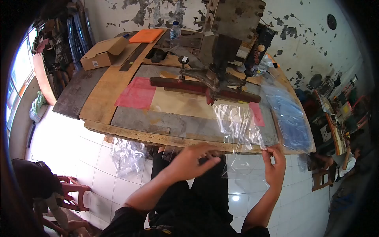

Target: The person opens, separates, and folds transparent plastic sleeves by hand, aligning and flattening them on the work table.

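A clear plastic sheet (241, 128) hangs from under the machine's red sealing bar (237, 94) over the front edge of the table. My right hand (275, 162) pinches its right edge just below the table edge. To the left of the sheet, my left hand (193, 161) is half curled with thumb and fingers apart, and nothing shows between them. The sheet's lower part, over my lap, is so transparent that its outline is hard to follow. Pink patches (138, 93) lie on the work plate (146, 121) below the bar.
Blue-tinted plastic pieces (290, 118) are stacked at the table's right. A cardboard box (103, 53), an orange pad (146, 35) and a water bottle (175, 33) stand at the back. Crumpled clear plastic (128, 156) hangs below the table. Other people sit at both sides, near a red stool (75, 191).
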Demonstrator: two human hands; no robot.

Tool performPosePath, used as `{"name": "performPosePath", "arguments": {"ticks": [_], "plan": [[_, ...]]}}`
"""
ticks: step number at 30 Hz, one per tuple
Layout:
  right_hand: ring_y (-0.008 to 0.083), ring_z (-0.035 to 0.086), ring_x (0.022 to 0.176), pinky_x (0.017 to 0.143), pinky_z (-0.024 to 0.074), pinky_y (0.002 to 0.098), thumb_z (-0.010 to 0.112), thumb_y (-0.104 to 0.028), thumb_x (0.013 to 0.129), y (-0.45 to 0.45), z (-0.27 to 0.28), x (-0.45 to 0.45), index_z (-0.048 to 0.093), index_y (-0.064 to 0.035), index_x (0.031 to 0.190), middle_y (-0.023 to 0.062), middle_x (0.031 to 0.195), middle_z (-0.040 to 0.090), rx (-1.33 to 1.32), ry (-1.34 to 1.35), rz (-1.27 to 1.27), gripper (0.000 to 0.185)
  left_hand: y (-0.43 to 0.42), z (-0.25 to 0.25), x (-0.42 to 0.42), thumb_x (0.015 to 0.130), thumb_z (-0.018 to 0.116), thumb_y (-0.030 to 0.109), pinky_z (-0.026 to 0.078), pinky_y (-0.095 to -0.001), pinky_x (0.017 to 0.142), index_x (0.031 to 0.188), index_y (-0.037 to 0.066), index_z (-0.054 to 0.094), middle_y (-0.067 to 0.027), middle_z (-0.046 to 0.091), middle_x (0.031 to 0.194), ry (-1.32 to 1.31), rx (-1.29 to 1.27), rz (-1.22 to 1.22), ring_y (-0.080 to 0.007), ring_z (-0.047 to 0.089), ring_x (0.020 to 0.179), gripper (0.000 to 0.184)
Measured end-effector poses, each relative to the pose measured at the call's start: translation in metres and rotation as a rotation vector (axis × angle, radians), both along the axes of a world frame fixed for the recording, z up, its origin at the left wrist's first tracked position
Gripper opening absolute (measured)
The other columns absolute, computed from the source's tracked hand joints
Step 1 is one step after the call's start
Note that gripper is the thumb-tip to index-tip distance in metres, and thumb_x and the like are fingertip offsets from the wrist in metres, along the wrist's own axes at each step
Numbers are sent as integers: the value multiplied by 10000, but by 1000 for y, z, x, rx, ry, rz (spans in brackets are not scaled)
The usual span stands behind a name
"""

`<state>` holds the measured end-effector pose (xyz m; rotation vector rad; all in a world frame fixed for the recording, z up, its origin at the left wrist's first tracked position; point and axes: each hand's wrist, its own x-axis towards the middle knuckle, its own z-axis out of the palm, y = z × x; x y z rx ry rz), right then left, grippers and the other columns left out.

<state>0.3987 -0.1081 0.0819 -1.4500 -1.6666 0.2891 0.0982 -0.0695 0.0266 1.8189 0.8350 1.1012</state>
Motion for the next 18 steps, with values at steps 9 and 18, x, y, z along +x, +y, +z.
{"name": "performPosePath", "arguments": {"ticks": [9, 18], "plan": [[211, 613, 845, 783, 488, 310, 692, -75, 980, -35, -2, 12, 678, 21, 1010, 102, 939, 643, 47, -18, 70, 101, -3, -12, 88, 1116, 544, 361, 457, -343, 1092, 1508, -35, 424, -163, 609, 1382, -739, -788, -516, -242, 588, 1297, 570], [195, 632, 773, 705, 500, 315, 866, -58, 774, -64, -8, 10, 700, -1, 1004, 110, 950, 688, -167, 57, 386, 290, -6, 10, 65, 1012, 707, 221, 481, -393, 1046, 1628, 43, 337, -145, 597, 1383, -533, -227, -516, -255, 618, 1187, 740]]}}
